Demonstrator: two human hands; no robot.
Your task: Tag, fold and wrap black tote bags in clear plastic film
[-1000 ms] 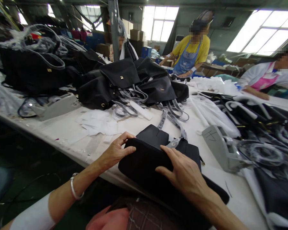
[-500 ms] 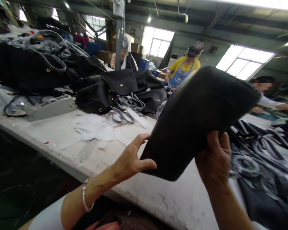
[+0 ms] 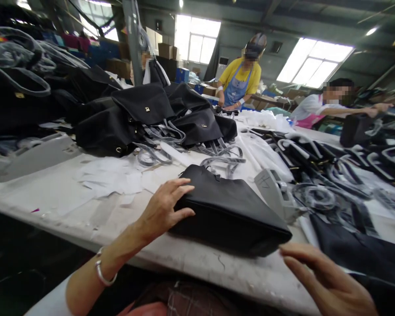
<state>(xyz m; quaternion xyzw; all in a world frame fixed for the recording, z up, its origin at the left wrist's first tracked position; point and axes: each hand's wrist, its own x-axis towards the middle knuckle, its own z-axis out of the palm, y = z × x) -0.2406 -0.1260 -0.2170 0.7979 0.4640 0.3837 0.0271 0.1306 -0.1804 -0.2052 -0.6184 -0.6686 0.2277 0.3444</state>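
Observation:
A black handbag [image 3: 230,210] lies on its side on the white table [image 3: 138,232], its long bottom panel turned toward me. My left hand [image 3: 166,204] is at the bag's left end, fingers apart, with the fingertips at its edge. Off the bag's right corner is my right hand [image 3: 322,276], its fingers stretched out and nothing in them. Whether its fingertips still touch the corner is hard to tell. Right behind the bag stands a grey plastic tool or holder [image 3: 276,193] with dark marks on it.
Black bags [image 3: 145,105] are heaped at the back left, with wrapped straps [image 3: 164,136] among them. White paper sheets [image 3: 108,175] lie at left. More bags with wrapped handles [image 3: 335,162] cover the right side. A co-worker in yellow [image 3: 240,79] and another in pink [image 3: 316,109] work beyond.
The bag, held up and tilted in both hands before, now rests on the table. My right hand has let go and moved right and down; the left hand's fingers have loosened.

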